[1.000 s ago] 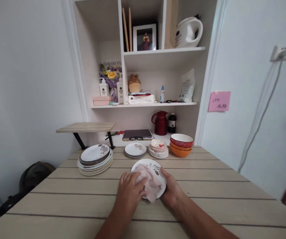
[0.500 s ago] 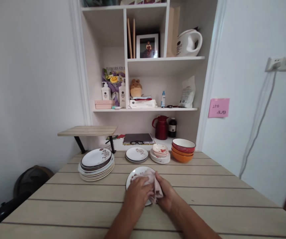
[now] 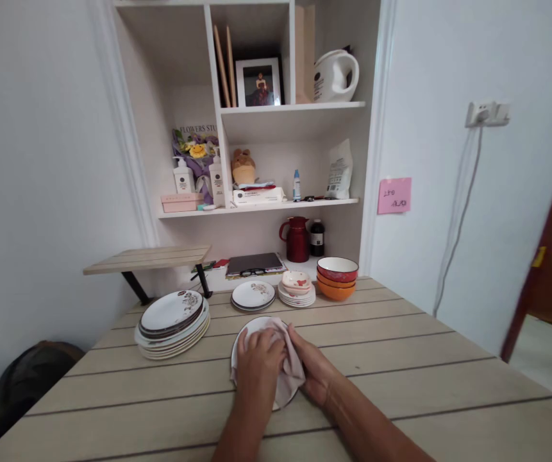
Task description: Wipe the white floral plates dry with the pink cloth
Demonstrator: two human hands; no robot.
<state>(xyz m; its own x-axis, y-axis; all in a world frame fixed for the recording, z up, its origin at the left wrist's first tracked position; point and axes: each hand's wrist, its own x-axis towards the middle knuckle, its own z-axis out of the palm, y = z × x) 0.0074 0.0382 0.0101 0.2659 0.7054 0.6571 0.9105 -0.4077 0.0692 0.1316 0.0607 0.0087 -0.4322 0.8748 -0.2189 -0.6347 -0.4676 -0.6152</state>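
Note:
A white plate [image 3: 245,332] with a dark rim lies on the table in front of me, largely covered by a pale pink cloth [image 3: 289,378]. My left hand [image 3: 259,362] presses on the cloth over the plate, its fingers bent into the fabric. At the plate's right edge, my right hand [image 3: 315,369] grips the rim; its thumb is up along the edge and its other fingers are mostly hidden below. Part of the cloth hangs over the plate's left side, under my left wrist.
Left of the hands stands a tall stack of plates [image 3: 172,321]. Behind are two flower-patterned plates [image 3: 253,295], small plates with pink-white bowls [image 3: 297,282], and stacked red and orange bowls [image 3: 337,279]. A small raised shelf [image 3: 148,258] overhangs the table's back left.
The cloth is spread wider over the plate, and my left hand has moved onto the plate's left-middle. My right hand stays at the right edge. The camera view has turned rightward.

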